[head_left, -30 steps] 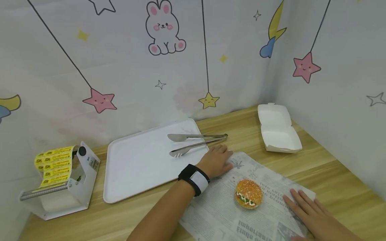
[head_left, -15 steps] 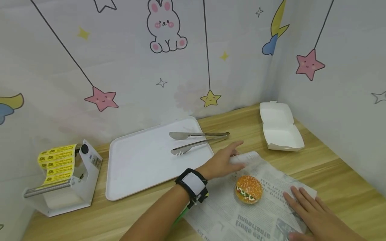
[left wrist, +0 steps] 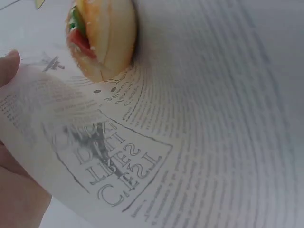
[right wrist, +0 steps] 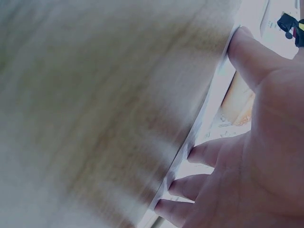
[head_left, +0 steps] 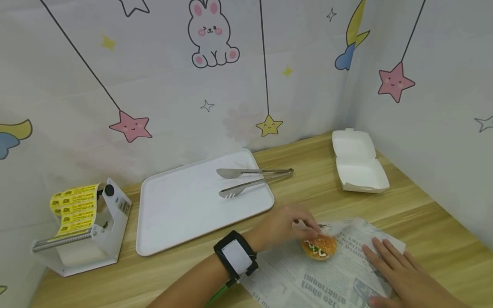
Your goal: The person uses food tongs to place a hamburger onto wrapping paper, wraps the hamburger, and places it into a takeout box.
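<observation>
A small sesame burger (head_left: 321, 248) lies on the newsprint wrapping paper (head_left: 319, 282). Between thumb and fingers my left hand (head_left: 286, 224) pinches the far-left edge of that paper, lifted and bent over toward the burger. In the left wrist view, part of this hand (left wrist: 21, 190) shows by the raised paper (left wrist: 204, 118), with the burger (left wrist: 107, 40) under its curve. My right hand (head_left: 402, 273) rests with straight, spread fingers on the paper's right corner. The right wrist view has its fingertips (right wrist: 202, 154) against the paper edge.
Behind the left hand lies a white tray (head_left: 185, 205) with metal tongs (head_left: 250, 186) across its right edge. An unfolded white takeaway box (head_left: 360, 160) stands at the back right. A dispenser with yellow labels (head_left: 77, 209) is at the left.
My left hand has gone from lying on the paper's far corner to gripping it, then carried that edge toward me and up to the burger. The right hand has stayed in place.
</observation>
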{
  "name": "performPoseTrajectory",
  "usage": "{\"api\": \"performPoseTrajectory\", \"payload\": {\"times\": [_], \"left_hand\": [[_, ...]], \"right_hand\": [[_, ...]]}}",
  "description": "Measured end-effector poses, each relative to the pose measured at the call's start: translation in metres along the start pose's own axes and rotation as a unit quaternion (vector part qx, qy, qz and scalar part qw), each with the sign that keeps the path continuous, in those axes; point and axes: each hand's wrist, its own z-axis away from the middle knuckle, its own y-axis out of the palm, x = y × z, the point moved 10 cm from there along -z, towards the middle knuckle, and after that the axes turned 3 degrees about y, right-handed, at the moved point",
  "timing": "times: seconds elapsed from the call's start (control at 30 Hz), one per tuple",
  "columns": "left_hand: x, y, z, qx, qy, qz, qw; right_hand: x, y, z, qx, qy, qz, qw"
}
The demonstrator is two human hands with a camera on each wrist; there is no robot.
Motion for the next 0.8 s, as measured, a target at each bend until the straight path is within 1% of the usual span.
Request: {"api": "performPoseTrajectory", "payload": {"times": [0.03, 0.07, 0.1, 0.17, 0.23, 0.27, 0.3, 0.37, 0.4, 0.5, 0.6, 0.7, 0.8], "left_hand": [[-0.007, 0.004, 0.003, 0.009, 0.028, -0.055, 0.9981], [-0.014, 0.009, 0.006, 0.019, 0.057, -0.102, 0.993], [-0.019, 0.015, 0.01, 0.028, 0.08, -0.151, 0.9849], [-0.028, 0.027, 0.018, 0.047, 0.115, -0.227, 0.9659], [-0.032, 0.038, 0.026, 0.07, 0.134, -0.28, 0.9478], [-0.034, 0.042, 0.029, 0.08, 0.139, -0.296, 0.9415], [-0.035, 0.045, 0.032, 0.088, 0.141, -0.307, 0.9372], [-0.036, 0.049, 0.036, 0.094, 0.142, -0.316, 0.9334], [-0.037, 0.05, 0.038, 0.093, 0.142, -0.316, 0.9335], [-0.038, 0.05, 0.039, 0.08, 0.139, -0.308, 0.9377], [-0.036, 0.05, 0.039, 0.07, 0.131, -0.309, 0.9394], [-0.034, 0.05, 0.039, 0.067, 0.126, -0.321, 0.9361], [-0.033, 0.052, 0.038, 0.077, 0.124, -0.334, 0.9312]], "right_hand": [[0.0, 0.0, 0.0, 0.0, -0.001, 0.001, 1.0], [0.0, 0.0, 0.0, 0.0, -0.001, 0.003, 1.0], [0.0, 0.0, 0.0, 0.0, -0.002, 0.003, 1.0], [0.001, -0.001, 0.0, -0.001, -0.002, 0.007, 1.0], [0.001, -0.001, 0.0, -0.002, -0.002, 0.008, 1.0], [0.001, -0.001, 0.0, -0.003, -0.001, 0.008, 1.0], [0.001, -0.001, 0.0, -0.004, 0.0, 0.008, 1.0], [0.001, -0.002, 0.0, -0.005, 0.0, 0.008, 1.0], [0.001, -0.001, 0.001, -0.005, 0.0, 0.008, 1.0], [0.001, -0.002, 0.001, -0.005, -0.001, 0.005, 1.0], [0.003, -0.003, 0.001, -0.001, -0.003, -0.003, 1.0], [0.007, -0.008, 0.0, -0.007, -0.013, -0.01, 0.9998], [0.018, -0.016, -0.003, -0.029, -0.047, -0.014, 0.9984]]}}
